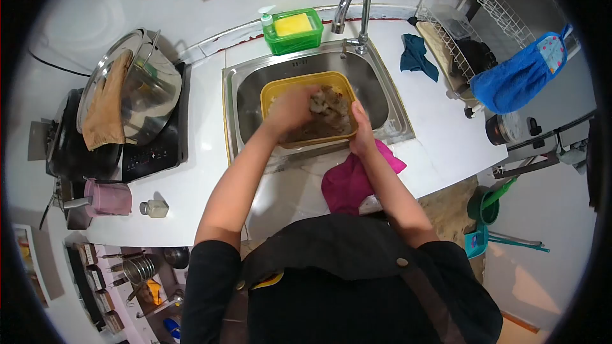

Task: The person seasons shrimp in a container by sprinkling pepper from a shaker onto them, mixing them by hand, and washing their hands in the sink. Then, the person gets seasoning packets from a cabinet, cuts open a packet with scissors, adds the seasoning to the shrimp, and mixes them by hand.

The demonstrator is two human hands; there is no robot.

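A yellow rectangular basin (pixel 309 77) sits over the steel sink (pixel 376 86). Inside it are wet, greyish-brown pieces (pixel 331 107) in cloudy liquid; their kind is unclear, though they look like raw seafood or meat. My left hand (pixel 293 109) reaches into the basin, touching the pieces, with its fingers smeared by motion and partly hidden. At the basin's right side, my right hand (pixel 363 130) grips the rim, thumb up along the edge and fingers hidden beneath. A magenta cloth (pixel 347 181) lies on the counter edge under my right forearm.
Behind the sink stand a chrome faucet (pixel 364 9) and a green caddy (pixel 293 44) with a yellow sponge (pixel 292 25). A dark teal cloth (pixel 417 57) and a dish rack (pixel 456 44) are to the right. Leftward are a large steel pot (pixel 156 102), an induction cooktop (pixel 153 162) and a small jar (pixel 154 209).
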